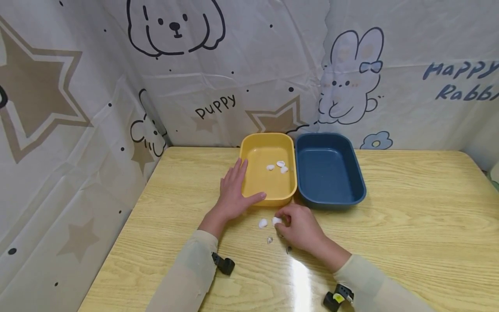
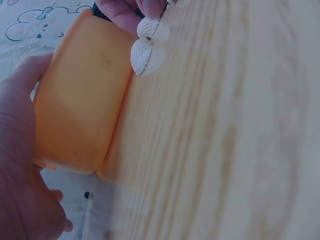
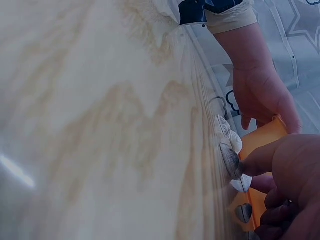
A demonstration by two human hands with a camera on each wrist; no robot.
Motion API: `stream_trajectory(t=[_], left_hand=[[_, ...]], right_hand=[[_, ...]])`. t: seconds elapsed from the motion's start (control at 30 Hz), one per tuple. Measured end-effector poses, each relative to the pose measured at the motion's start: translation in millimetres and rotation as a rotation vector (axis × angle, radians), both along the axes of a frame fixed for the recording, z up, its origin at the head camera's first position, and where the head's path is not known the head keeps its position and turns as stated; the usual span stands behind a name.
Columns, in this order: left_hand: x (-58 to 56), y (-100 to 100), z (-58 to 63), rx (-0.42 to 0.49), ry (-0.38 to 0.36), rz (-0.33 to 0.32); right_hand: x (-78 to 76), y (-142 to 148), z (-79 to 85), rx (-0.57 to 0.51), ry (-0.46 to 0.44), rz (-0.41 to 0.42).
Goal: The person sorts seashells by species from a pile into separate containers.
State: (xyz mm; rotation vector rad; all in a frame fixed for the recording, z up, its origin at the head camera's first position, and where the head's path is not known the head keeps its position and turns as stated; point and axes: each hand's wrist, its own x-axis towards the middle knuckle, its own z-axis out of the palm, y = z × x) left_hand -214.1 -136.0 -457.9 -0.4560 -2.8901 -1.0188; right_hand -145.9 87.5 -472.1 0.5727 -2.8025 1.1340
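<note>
progress, left to right. the left hand (image 1: pixel 231 195) lies with fingers extended along the left side of the yellow rounded-rectangular plastic-looking tray (image 1: pixel 274 202), thumb at its near rim; it appears to steady the tray and has hold of no shell. in the yellow tray sit three small white shells (image 1: pixel 270 167), so part of the work looks done. in front of it, on the pale yellow wood-grain tabletop (image 1: pixel 421 216), lie a loose white ribbed shell (image 1: pixel 263 223), a small grey-brown shell (image 1: pixel 270 239) and a small dark shell (image 1: pixel 288 250). the right hand (image 1: pixel 302 227) is closed to a pinch, thumb and index finger on a second white shell (image 1: pixel 276 221), just beside the loose one and outside the tray. farther right, the dark-blue rounded-rectangular plastic-looking tray (image 1: pixel 327 169) stands beside the yellow one, no shell visible in it. judgement: partway; the shells outside the trays seem left to handle.

view differences, left to right. left wrist: ribbing of two white shells, yellow tray's outer wall; contents hidden. head: alone shows both tray interiors. right wrist: ridged dark shells close up among white ones; exact count uncertain, the lowest partly cut off.
</note>
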Motion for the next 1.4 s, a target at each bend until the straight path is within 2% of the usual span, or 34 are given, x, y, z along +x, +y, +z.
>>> stream_trajectory(t=[0.23, 0.47, 0.77, 1.07, 1.4], left_hand=[[-0.6, 0.3, 0.8, -0.001, 0.003, 0.0], [-0.7, 0.4, 1.5, -0.006, -0.001, 0.003], [1.3, 0.6, 1.7, -0.001, -0.016, 0.002], [1.0, 0.0, -0.3, 0.004, -0.013, 0.002], [0.6, 0.8, -0.4, 0.007, -0.011, 0.0]], right_hand=[[0.1, 0.2, 0.7, -0.002, -0.006, -0.028], [-1.3, 1.0, 0.1, -0.036, 0.005, 0.025], [-0.9, 1.1, -2.4, -0.036, 0.001, -0.012], [-1.2, 2.1, -3.8, -0.047, 0.014, 0.031], [-0.3, 0.7, -4.4, -0.057, 0.002, -0.012]])
